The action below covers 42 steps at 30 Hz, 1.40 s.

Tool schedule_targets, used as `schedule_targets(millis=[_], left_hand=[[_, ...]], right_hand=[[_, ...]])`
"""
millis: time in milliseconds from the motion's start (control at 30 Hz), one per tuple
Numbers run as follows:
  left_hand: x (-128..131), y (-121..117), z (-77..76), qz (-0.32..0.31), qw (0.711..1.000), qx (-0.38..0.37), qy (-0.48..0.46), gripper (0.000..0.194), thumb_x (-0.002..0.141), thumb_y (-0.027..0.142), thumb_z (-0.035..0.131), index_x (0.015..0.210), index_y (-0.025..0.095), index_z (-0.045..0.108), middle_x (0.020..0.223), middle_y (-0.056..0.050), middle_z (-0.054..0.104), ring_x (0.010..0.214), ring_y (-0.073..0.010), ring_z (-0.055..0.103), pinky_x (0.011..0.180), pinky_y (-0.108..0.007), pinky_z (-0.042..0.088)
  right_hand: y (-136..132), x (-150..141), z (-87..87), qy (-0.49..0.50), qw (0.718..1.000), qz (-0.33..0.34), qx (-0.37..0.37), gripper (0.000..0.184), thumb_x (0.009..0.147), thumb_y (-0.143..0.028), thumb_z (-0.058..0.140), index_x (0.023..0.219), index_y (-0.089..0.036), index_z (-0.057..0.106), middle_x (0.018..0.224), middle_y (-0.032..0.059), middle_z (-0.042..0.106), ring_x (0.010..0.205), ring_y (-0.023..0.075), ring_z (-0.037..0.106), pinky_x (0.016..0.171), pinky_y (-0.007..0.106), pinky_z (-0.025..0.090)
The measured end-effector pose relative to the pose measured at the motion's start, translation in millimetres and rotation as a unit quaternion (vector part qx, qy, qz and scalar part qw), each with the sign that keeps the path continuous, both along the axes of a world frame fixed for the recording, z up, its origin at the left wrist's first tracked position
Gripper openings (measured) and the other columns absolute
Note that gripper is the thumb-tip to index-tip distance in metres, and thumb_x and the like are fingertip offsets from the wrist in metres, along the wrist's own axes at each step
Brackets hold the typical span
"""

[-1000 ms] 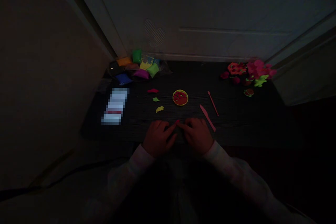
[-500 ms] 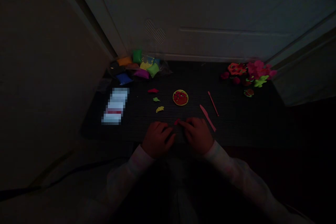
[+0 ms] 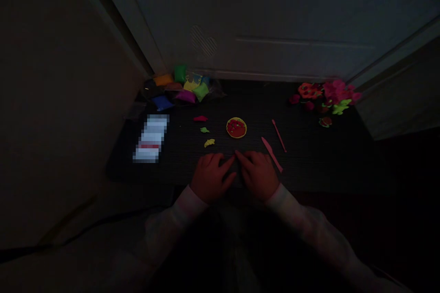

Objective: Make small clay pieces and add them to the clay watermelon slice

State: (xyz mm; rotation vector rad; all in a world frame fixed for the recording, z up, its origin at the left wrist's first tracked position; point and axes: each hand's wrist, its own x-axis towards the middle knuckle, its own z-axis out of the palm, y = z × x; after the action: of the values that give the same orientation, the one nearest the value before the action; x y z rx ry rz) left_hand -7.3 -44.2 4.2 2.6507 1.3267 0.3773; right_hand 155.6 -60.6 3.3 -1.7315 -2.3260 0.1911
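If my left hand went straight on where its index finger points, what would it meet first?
Probably your right hand, near its index fingertip; the gap looks tiny, though depth is hard to judge in this dim light.

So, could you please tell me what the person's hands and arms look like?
The left hand and right hand are bare, without gloves. Long, pale sleeves with faint pink and bluish patches reach both wrists; the light is too dim to make out the pattern.
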Motion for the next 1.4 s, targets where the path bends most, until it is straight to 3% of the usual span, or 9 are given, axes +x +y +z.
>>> schedule_targets(millis=[167, 967, 1400], left_hand=[[0.3, 0.4, -0.2, 0.001, 1.000, -0.001, 0.004, 0.040, 0.079, 0.041, 0.040, 0.113, 0.022, 0.049, 0.096, -0.009, 0.051, 0.086, -0.0229, 0.043, 0.073, -0.038, 0.035], [-1.6, -0.9, -1.4, -0.004, 1.000, 0.005, -0.030, 0.036, 0.078, 0.037, 0.043, 0.106, 0.017, 0.055, 0.093, -0.010, 0.053, 0.085, -0.0212, 0.044, 0.074, -0.037, 0.037], [-2.7, -2.0, -3.2, -0.003, 0.999, 0.019, -0.032, 0.036, 0.078, 0.037, 0.043, 0.107, 0.019, 0.054, 0.092, -0.009, 0.053, 0.084, -0.0215, 0.044, 0.073, -0.037, 0.037]], right_hand=[[0.1, -2.7, 1.6, -0.030, 1.000, -0.004, -0.003, 0.039, 0.077, -0.019, 0.042, 0.116, -0.019, 0.047, 0.094, 0.0083, 0.053, 0.080, 0.0199, 0.042, 0.068, 0.033, 0.027], [-1.5, -1.0, 0.9, 0.004, 1.000, 0.025, -0.009, 0.037, 0.078, -0.017, 0.042, 0.113, -0.021, 0.049, 0.093, 0.0073, 0.053, 0.080, 0.0188, 0.042, 0.069, 0.032, 0.027], [-1.0, -1.6, 3.5, -0.002, 1.000, 0.009, -0.020, 0.035, 0.078, -0.017, 0.042, 0.112, -0.019, 0.051, 0.095, 0.0081, 0.054, 0.081, 0.0193, 0.042, 0.069, 0.032, 0.027]])
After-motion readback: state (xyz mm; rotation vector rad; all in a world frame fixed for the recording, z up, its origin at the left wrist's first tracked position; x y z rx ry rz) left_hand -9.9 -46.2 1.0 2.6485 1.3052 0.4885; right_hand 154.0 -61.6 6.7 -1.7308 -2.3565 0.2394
